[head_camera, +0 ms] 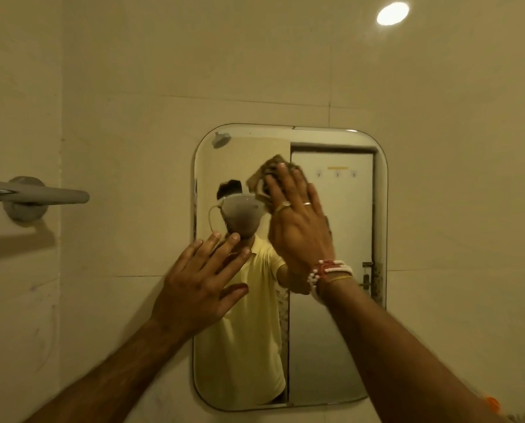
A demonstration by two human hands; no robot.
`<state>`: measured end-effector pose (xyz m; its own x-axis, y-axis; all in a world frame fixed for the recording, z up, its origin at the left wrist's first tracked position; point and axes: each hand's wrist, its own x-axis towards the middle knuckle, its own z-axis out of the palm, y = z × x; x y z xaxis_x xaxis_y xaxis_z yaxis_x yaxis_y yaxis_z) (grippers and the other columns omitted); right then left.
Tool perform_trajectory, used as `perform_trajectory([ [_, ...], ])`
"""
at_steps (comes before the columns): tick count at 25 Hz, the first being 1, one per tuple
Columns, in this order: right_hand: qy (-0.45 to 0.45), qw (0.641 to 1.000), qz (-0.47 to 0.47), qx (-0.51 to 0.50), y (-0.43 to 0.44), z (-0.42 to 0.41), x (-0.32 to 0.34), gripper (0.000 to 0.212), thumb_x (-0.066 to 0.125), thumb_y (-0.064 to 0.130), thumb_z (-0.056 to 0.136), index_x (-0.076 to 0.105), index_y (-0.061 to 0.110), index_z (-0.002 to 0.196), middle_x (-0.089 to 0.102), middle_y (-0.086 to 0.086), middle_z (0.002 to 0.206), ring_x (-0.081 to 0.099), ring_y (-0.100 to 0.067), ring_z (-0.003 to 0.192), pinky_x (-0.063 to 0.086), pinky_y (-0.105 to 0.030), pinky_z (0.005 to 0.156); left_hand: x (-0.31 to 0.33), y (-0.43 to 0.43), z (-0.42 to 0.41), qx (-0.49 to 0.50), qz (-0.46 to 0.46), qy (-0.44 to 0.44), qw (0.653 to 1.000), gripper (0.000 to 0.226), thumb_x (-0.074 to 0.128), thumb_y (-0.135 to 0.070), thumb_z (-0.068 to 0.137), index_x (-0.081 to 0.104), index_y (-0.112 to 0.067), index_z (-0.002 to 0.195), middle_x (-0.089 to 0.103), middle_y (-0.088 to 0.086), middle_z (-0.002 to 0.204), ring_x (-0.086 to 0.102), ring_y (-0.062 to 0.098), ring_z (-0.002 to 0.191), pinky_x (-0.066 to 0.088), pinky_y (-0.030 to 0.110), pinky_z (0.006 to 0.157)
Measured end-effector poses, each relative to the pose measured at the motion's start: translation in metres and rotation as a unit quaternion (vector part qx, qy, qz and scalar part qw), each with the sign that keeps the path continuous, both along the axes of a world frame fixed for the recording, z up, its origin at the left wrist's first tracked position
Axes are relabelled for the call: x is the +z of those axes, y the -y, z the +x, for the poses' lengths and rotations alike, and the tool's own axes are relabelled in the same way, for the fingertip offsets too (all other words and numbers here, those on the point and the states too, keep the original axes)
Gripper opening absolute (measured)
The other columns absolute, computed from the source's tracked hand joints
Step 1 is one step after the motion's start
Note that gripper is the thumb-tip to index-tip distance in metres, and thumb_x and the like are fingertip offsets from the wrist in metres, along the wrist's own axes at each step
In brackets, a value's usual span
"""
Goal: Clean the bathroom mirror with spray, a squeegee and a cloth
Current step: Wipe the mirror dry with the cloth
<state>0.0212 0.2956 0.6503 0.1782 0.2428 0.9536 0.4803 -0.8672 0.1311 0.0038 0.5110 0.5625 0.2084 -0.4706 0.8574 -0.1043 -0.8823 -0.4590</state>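
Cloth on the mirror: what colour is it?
Brownish tan; the cloth shows best in the head view, pressed under the right hand.

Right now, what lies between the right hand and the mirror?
A crumpled brown cloth: the right hand presses it with straight fingers against the mirror, and its edge shows past the fingertips. The head view shows this.

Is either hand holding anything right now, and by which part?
The right hand presses a brown cloth flat against the mirror, with no grip on it; the left hand holds nothing.
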Motion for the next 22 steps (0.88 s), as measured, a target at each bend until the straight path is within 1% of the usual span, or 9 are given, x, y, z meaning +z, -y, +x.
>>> perform_trajectory([
  [2, -0.007, 0.997, 0.077, 0.0, 0.03, 0.002, 0.002, 0.069, 0.048, 0.015, 0.096, 0.022, 0.021, 0.159, 0.007, -0.002, 0.169, -0.002, -0.022, 0.156, 0.006, -0.047, 0.127, 0.006, -0.002, -0.004, 0.006, 0.022, -0.001, 1.0, 0.062, 0.051, -0.057, 0.096, 0.048, -0.027, 0.15, 0.047, 0.007, 0.155, 0.047, 0.032, 0.14, 0.038, 0.051, 0.111],
  [5, -0.032, 0.982, 0.188, -0.013, 0.071, 0.003, 0.003, 0.062, 0.036, 0.02, 0.098, 0.022, 0.02, 0.158, 0.007, -0.003, 0.169, -0.001, -0.023, 0.156, 0.005, -0.047, 0.127, 0.013, -0.003, -0.011, 0.009, 0.04, -0.004, 0.999, 0.057, 0.05, -0.051, 0.097, 0.05, -0.027, 0.148, 0.052, 0.008, 0.151, 0.052, 0.032, 0.136, 0.041, 0.052, 0.107],
  [8, -0.045, 0.974, 0.221, -0.031, 0.086, 0.0, 0.001, 0.062, 0.029, 0.025, 0.097, 0.021, 0.021, 0.159, 0.007, -0.004, 0.169, -0.001, -0.024, 0.156, 0.002, -0.045, 0.127, 0.019, 0.004, -0.017, -0.006, 0.027, -0.011, 1.0, 0.05, 0.047, -0.047, 0.1, 0.056, -0.024, 0.143, 0.058, 0.009, 0.144, 0.057, 0.032, 0.129, 0.043, 0.048, 0.103],
  [11, -0.052, 0.972, 0.225, -0.034, 0.08, 0.0, 0.001, 0.061, 0.029, 0.024, 0.099, 0.019, 0.02, 0.159, 0.006, -0.005, 0.169, -0.001, -0.026, 0.156, 0.001, -0.044, 0.127, 0.047, 0.009, -0.021, -0.083, -0.019, -0.051, 0.995, 0.042, 0.053, -0.03, 0.101, 0.055, -0.02, 0.142, 0.055, 0.008, 0.143, 0.063, 0.024, 0.108, 0.052, 0.03, 0.082],
  [13, -0.054, 0.972, 0.223, -0.046, 0.078, 0.003, 0.002, 0.06, 0.034, 0.018, 0.101, 0.018, 0.02, 0.159, 0.005, -0.005, 0.169, -0.001, -0.027, 0.156, 0.002, -0.046, 0.127, 0.084, 0.006, -0.026, -0.126, -0.079, -0.071, 0.986, 0.045, 0.062, -0.016, 0.096, 0.055, -0.018, 0.14, 0.043, 0.008, 0.15, 0.056, 0.013, 0.091, 0.046, 0.014, 0.066],
  [15, -0.047, 0.972, 0.225, -0.048, 0.075, 0.007, 0.001, 0.061, 0.034, 0.019, 0.1, 0.018, 0.02, 0.159, 0.005, -0.005, 0.169, -0.001, -0.027, 0.156, 0.002, -0.046, 0.127, 0.125, 0.0, -0.03, -0.147, -0.139, -0.088, 0.975, 0.042, 0.065, -0.017, 0.094, 0.059, -0.019, 0.136, 0.038, 0.006, 0.153, 0.054, 0.012, 0.095, 0.052, 0.02, 0.074],
  [17, -0.033, 0.973, 0.226, -0.037, 0.069, 0.011, -0.002, 0.062, 0.03, 0.024, 0.098, 0.02, 0.021, 0.159, 0.007, -0.005, 0.169, 0.0, -0.027, 0.156, 0.002, -0.046, 0.127, 0.157, -0.006, -0.033, -0.135, -0.162, -0.098, 0.972, 0.037, 0.071, -0.021, 0.09, 0.067, -0.021, 0.127, 0.049, 0.003, 0.145, 0.06, 0.018, 0.107, 0.052, 0.028, 0.091],
  [19, -0.011, 0.977, 0.212, -0.026, 0.058, 0.013, -0.004, 0.062, 0.031, 0.026, 0.098, 0.022, 0.021, 0.159, 0.01, -0.005, 0.169, 0.002, -0.026, 0.156, 0.003, -0.045, 0.127, 0.18, -0.006, -0.036, -0.125, -0.176, -0.106, 0.971, 0.038, 0.079, -0.022, 0.084, 0.071, -0.024, 0.121, 0.06, 0.002, 0.131, 0.062, 0.018, 0.104, 0.047, 0.021, 0.088],
  [22, 0.013, 0.986, 0.164, -0.02, 0.036, 0.016, -0.002, 0.062, 0.042, 0.021, 0.1, 0.023, 0.022, 0.158, 0.012, -0.004, 0.169, 0.003, -0.024, 0.156, 0.007, -0.048, 0.126, 0.196, -0.001, -0.036, -0.114, -0.21, -0.13, 0.962, 0.065, 0.086, -0.02, 0.076, 0.06, -0.032, 0.135, 0.064, 0.001, 0.121, 0.056, 0.012, 0.095, 0.047, 0.023, 0.081],
])
